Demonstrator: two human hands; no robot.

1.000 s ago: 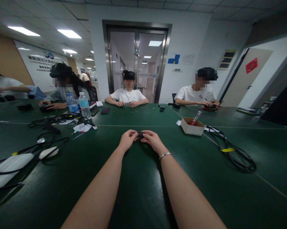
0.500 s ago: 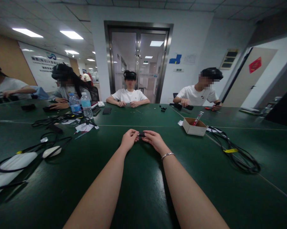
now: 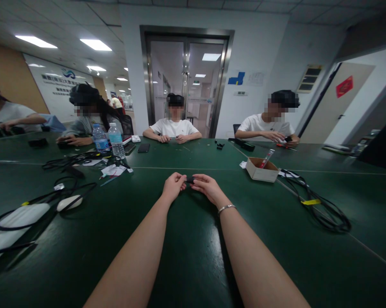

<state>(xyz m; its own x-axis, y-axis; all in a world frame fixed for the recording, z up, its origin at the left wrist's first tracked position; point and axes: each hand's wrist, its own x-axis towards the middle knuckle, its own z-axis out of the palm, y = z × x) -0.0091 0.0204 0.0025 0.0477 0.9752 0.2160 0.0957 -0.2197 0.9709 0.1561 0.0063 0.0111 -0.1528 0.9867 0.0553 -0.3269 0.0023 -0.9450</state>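
A small black object (image 3: 190, 180) sits between my two hands, over the green table (image 3: 193, 239). The fingertips of my left hand (image 3: 174, 186) pinch its left end. My right hand (image 3: 208, 187), with a silver bracelet at the wrist, grips its right end and covers part of it. The object is too small and dark to make out in detail.
An open cardboard box (image 3: 262, 173) with a clear and red tube stands ahead on the right, beside a coiled black cable (image 3: 321, 209). On the left are cables, a white mouse (image 3: 69, 202), papers and two bottles (image 3: 116, 141). Several people sit around the table.
My hands hold nearly the same place and grip. Across the table at the right, a person has let go of a black item on the table and brought both hands together.
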